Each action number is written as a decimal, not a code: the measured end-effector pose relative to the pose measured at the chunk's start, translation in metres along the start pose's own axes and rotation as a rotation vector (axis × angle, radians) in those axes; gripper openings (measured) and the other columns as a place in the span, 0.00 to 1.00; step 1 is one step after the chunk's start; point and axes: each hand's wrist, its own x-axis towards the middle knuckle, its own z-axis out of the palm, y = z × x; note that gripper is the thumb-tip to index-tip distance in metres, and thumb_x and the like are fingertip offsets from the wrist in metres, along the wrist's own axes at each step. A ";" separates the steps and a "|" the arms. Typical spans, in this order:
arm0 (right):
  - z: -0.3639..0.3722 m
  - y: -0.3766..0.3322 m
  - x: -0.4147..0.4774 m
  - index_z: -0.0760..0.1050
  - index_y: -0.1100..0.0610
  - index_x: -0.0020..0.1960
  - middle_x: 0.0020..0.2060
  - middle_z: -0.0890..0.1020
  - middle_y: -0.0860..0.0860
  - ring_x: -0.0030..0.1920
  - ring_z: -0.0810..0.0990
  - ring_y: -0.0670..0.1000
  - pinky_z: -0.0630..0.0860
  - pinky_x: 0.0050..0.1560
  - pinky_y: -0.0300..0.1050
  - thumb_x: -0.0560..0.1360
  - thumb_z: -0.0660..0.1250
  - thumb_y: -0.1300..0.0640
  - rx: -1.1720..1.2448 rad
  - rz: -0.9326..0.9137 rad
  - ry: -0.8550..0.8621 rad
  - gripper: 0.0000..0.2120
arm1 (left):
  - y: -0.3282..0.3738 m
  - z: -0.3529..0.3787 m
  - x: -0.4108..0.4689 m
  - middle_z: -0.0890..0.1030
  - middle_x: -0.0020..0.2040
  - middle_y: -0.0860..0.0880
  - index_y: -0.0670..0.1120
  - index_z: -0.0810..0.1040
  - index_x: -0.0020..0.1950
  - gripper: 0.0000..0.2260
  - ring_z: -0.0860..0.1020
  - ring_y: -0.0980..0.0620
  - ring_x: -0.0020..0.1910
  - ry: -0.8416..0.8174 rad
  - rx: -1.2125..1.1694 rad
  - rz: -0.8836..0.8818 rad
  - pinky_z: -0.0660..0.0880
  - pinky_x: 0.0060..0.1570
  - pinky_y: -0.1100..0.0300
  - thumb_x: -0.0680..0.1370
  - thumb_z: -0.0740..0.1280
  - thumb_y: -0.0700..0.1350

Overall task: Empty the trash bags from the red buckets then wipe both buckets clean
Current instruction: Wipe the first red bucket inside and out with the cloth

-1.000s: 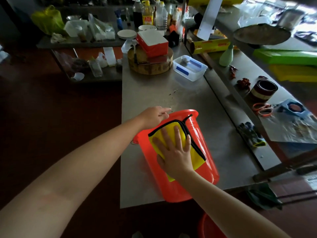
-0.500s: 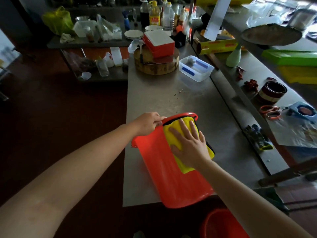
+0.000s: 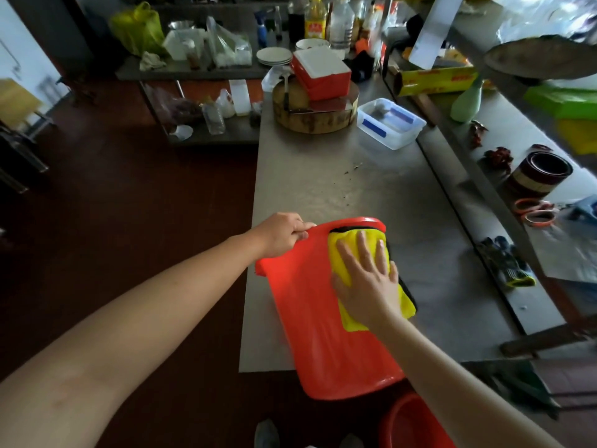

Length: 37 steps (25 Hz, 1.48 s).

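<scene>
Right now my left hand (image 3: 284,234) is curled over the rim of the red bucket (image 3: 316,318), thumb and fingers pinching the lip. My right hand (image 3: 365,279) lies flat with fingers spread, holding nothing, pressing a yellow cloth (image 3: 350,320) against the bucket's outer wall just right of the left-hand grip.

The bucket lies on its side, mouth pointing away from me beyond both hands, base toward me. It rests on the near edge of a steel table (image 3: 339,182), and the base hangs past that edge below my right wrist.

To wipe well, I judge the left grip should stay firm so the round wall cannot roll under pressure. The flat palm should draw the cloth in long strokes from rim to base. Then I would turn the bucket to bring the unwiped wall beneath the left hand upward. Pressing hard near the overhanging base could tip it off.

A second red bucket (image 3: 410,425) stands on the floor, below my right forearm.
</scene>
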 end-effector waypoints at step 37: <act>0.024 -0.039 -0.028 0.49 0.32 0.79 0.82 0.43 0.44 0.79 0.32 0.61 0.41 0.73 0.75 0.77 0.47 0.33 -0.152 -0.187 0.021 0.30 | -0.032 0.035 -0.047 0.81 0.58 0.54 0.73 0.57 0.75 0.22 0.80 0.57 0.45 0.123 0.109 0.005 0.73 0.46 0.74 0.85 0.55 0.51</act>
